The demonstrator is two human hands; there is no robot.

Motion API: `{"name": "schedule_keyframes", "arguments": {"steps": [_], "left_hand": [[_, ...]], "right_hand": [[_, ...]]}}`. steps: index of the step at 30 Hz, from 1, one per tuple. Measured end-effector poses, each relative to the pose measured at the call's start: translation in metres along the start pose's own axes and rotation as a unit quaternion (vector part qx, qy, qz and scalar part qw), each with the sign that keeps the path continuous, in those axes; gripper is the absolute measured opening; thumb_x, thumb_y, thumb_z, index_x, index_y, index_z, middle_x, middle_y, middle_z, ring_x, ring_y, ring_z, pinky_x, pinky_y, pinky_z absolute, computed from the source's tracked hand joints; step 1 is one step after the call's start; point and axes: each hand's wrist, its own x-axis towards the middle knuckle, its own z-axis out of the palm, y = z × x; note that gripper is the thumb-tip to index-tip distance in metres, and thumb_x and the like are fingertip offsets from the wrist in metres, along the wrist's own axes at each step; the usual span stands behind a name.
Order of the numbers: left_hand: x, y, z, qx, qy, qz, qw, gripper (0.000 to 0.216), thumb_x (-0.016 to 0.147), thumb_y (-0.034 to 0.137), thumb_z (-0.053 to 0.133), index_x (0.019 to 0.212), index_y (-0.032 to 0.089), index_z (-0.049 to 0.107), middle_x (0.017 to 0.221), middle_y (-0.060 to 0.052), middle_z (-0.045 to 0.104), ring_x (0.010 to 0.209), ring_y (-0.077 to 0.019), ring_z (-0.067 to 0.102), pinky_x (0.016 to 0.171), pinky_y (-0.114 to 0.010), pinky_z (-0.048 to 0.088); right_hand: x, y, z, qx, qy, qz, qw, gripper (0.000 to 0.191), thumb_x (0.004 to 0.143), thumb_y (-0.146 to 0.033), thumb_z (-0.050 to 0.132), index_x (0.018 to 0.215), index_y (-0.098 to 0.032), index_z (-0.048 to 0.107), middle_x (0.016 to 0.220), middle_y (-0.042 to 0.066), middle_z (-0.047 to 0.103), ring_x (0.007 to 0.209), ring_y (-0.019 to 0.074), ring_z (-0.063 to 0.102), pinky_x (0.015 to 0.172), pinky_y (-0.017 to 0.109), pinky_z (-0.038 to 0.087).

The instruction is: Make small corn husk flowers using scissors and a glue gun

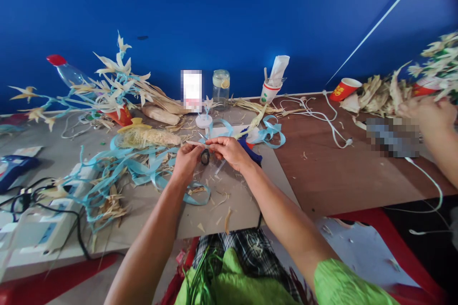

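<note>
Near the front edge of the grey table (pixel 150 209), right of a loose light-blue ribbon tangle (pixel 118 167), the left hand (pixel 186 161) pinches one end of a thin pale dried-husk strip (pixel 200 144). The strip runs level, left to right, into the right hand (pixel 229 150), whose fingers are closed on it; both hands are equally near.

Craft workshop, table (pixel 322 171) strewn with dried husks (pixel 375 90), blue ribbon (pixel 143 167), husk flower sprays (pixel 114 81), blue wall (pixel 229 9)

Unreadable: a pixelated white-and-pink upright card (pixel 192 89) at the back of the grey-and-brown bench (pixel 322 171), and a pixelated grey patch (pixel 393 137) at right. The right edge cuts a co-worker's hand (pixel 427 113). The left hand (pixel 186 162) and right hand (pixel 231 151) half hide a small dark round object (pixel 205 157); a thin pale husk strip (pixel 196 144) ends inside the right grip.
</note>
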Motion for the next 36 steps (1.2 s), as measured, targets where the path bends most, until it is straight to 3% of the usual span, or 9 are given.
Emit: {"name": "schedule_keyframes", "arguments": {"steps": [8,14,19,24,31,36], "left_hand": [[0.001,-0.002,-0.002,0.017,-0.014,-0.003,1.000,0.013,0.062,0.026,0.069,0.065,0.014,0.063,0.052,0.005,0.049,0.046,-0.0054,0.040,0.045,-0.019,0.029],[-0.003,0.004,0.002,-0.037,-0.024,-0.003,0.999,0.022,0.065,0.032,0.071,0.061,0.016,0.057,0.048,0.006,0.045,0.043,-0.0043,0.037,0.045,-0.019,0.031],[-0.001,-0.004,0.004,-0.031,-0.037,0.033,0.998,0.024,0.064,0.034,0.074,0.069,0.015,0.061,0.059,0.003,0.055,0.049,-0.0055,0.045,0.048,-0.019,0.034],[0.000,-0.007,0.004,-0.030,0.006,0.070,0.997,0.023,0.065,0.032,0.073,0.072,0.016,0.060,0.062,0.004,0.055,0.052,-0.0050,0.045,0.049,-0.019,0.034],[-0.002,-0.001,0.004,-0.058,0.010,0.030,0.998,0.023,0.064,0.030,0.073,0.065,0.015,0.055,0.053,0.007,0.044,0.044,-0.0036,0.036,0.045,-0.019,0.030],[-0.001,-0.003,0.002,-0.055,0.011,0.016,0.998,0.023,0.065,0.031,0.072,0.065,0.015,0.055,0.051,0.007,0.044,0.042,-0.0035,0.035,0.044,-0.019,0.029]], "right_hand": [[-0.003,-0.005,0.004,-0.005,0.000,0.030,1.000,0.033,0.059,-0.042,0.074,0.072,-0.014,0.062,0.052,-0.006,0.054,0.042,0.0041,0.037,0.044,0.020,0.025],[-0.003,-0.003,0.005,0.059,-0.025,0.032,0.997,0.038,0.057,-0.046,0.077,0.068,-0.015,0.059,0.053,-0.006,0.054,0.041,0.0042,0.040,0.043,0.021,0.028],[-0.001,0.000,0.009,0.128,-0.008,0.047,0.991,0.036,0.056,-0.042,0.079,0.069,-0.014,0.059,0.053,-0.006,0.053,0.041,0.0040,0.042,0.043,0.021,0.029],[-0.001,0.002,0.012,0.174,-0.009,0.060,0.983,0.034,0.056,-0.036,0.080,0.071,-0.014,0.059,0.053,-0.006,0.056,0.039,0.0041,0.043,0.043,0.021,0.032],[-0.003,-0.003,0.011,0.209,-0.011,0.047,0.977,0.028,0.060,-0.022,0.074,0.084,-0.014,0.061,0.059,-0.004,0.058,0.045,0.0055,0.047,0.048,0.021,0.036],[-0.007,-0.007,0.011,0.173,-0.006,0.018,0.985,0.033,0.060,-0.020,0.073,0.090,-0.015,0.059,0.062,-0.004,0.058,0.051,0.0070,0.051,0.053,0.021,0.038]]}}
